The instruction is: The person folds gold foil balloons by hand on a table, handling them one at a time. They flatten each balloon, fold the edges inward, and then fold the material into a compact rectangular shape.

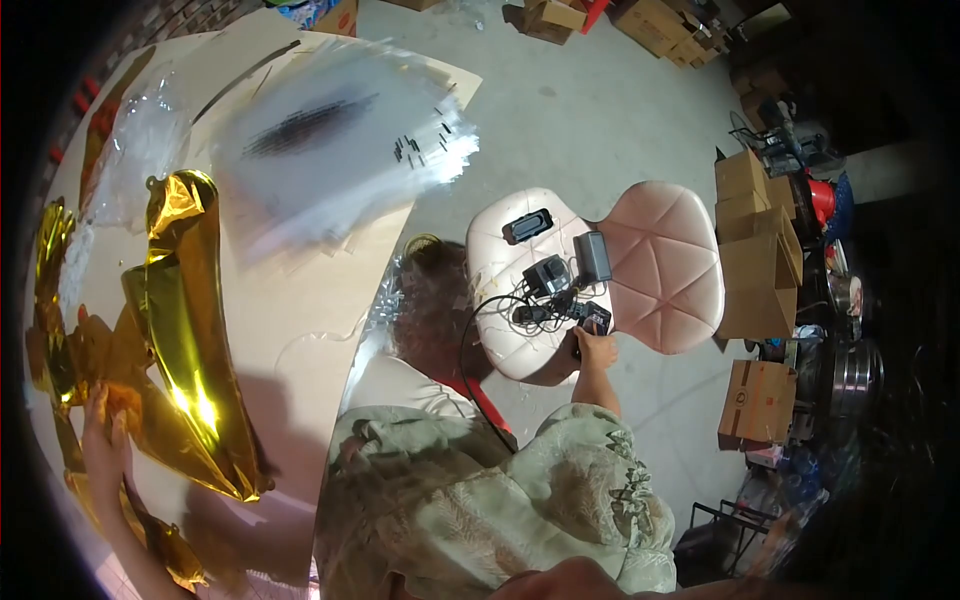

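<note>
On the table at the left lies a flat, shiny gold foil balloon (190, 370) with small tabs at its edges. My left hand (103, 435) is closed on a crumpled part of the gold foil at its lower left. My right hand (597, 347) reaches over the pale quilted chair (665, 262), its fingers around a small black device (593, 318) at the seat's edge. Beside that device are tangled black cables (540, 316), a black boxy camera (547, 275), a dark grey block (592, 257) and a black oblong case (527, 227).
A fanned stack of clear plastic sleeves (320, 150) covers the far part of the table (300, 310). Crumpled clear plastic (150, 130) lies at its left. Cardboard boxes (760, 270), another box (757, 405) and metal pots (857, 378) line the right side. A cable runs from the chair toward my body.
</note>
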The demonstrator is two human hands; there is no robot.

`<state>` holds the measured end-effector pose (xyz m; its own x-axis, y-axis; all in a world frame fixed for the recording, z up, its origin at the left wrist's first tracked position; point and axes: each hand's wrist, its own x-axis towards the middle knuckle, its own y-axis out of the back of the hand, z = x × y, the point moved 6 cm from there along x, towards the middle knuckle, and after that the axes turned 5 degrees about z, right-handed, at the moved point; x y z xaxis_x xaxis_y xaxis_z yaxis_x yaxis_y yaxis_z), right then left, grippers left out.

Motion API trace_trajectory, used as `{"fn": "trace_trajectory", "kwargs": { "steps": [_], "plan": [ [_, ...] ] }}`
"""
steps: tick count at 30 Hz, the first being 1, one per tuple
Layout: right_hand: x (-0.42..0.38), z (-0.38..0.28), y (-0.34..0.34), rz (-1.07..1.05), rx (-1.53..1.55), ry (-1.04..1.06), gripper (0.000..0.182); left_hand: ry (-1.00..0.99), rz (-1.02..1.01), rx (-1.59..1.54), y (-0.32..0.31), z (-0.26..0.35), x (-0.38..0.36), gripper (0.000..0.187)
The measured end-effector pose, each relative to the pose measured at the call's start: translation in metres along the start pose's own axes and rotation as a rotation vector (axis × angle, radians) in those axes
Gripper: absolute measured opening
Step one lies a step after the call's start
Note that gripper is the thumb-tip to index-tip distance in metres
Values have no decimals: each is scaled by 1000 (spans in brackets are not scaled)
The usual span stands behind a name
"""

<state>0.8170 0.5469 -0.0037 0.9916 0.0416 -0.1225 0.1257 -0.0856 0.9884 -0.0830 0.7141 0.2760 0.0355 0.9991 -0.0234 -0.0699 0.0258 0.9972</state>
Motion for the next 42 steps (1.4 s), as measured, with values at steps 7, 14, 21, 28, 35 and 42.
{"fn": "trace_trajectory", "kwargs": {
  "steps": [7, 14, 21, 28, 35, 42],
  "plan": [
    [2, 0, -3, 22, -35, 0, 103, -8, 2, 19, -2, -3, -1, 45],
    [4, 0, -3, -26, -45, -12, 104, -24, 22, 6, -3, -5, -1, 45],
    [2, 0, -1, -1, -49, -14, 99, 34, 21, -3, 0, 3, -1, 45],
    [22, 4, 4, 168, 264, 142, 74, 67, 77, 0, -2, 6, -1, 43],
    [65, -121, 114, 670, 1039, 553, 21, -107, 186, -31, 20, 44, -12, 38],
    [-391, -288, 316, -152, 1104, 1936, 9, -131, 237, -50, 18, 29, -17, 37]
  ]
}}
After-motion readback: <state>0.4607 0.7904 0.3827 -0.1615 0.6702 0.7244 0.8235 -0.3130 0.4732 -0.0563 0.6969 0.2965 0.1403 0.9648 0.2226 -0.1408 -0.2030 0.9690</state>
